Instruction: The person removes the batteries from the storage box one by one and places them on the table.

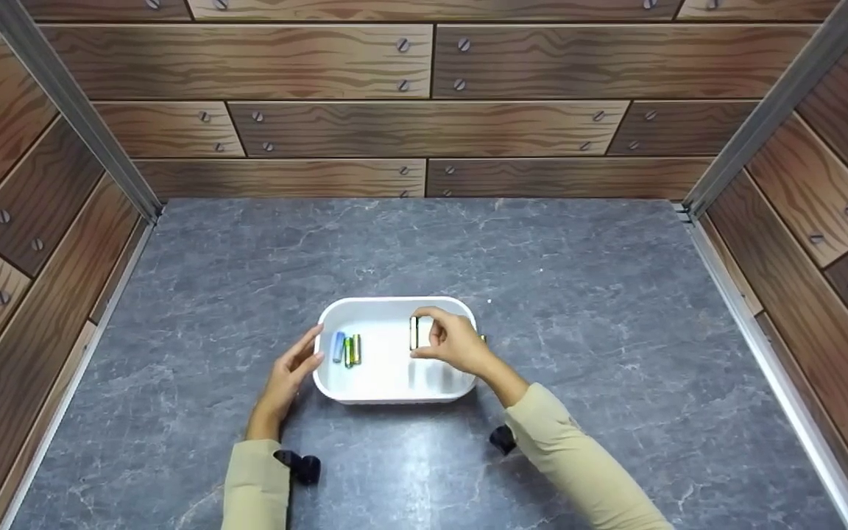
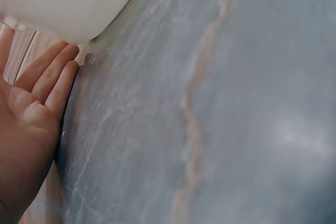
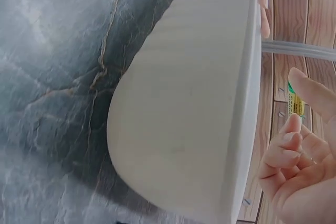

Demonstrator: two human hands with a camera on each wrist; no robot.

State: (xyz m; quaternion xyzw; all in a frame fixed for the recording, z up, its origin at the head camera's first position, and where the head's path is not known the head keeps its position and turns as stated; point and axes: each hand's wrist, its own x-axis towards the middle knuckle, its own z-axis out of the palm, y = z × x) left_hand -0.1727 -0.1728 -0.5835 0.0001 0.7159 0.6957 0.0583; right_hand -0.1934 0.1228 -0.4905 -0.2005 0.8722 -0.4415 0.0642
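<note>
- Right hand point(image 1: 457, 344) pinches a battery point(image 1: 414, 333) end to end above the white tub point(image 1: 394, 400).
- Battery's long axis runs front to back; fingertips cover its ends, so polarity is unclear.
- Left hand point(image 1: 293, 372), fingers extended, touches the tub's left side.
- Yellow-green object point(image 1: 483, 338) beyond the right hand: mostly hidden.

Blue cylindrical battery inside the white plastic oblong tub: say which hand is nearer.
Left hand: at the tub's left end, beside the blue battery; the right hand is farther, holding a yellow-green cylindrical battery over the tub's right half.

Plank-patterned walls point(image 1: 512, 129), 3 sides – 2 grey corner posts point(image 1: 78, 110) – marbled grey surface point(image 1: 601, 309).
</note>
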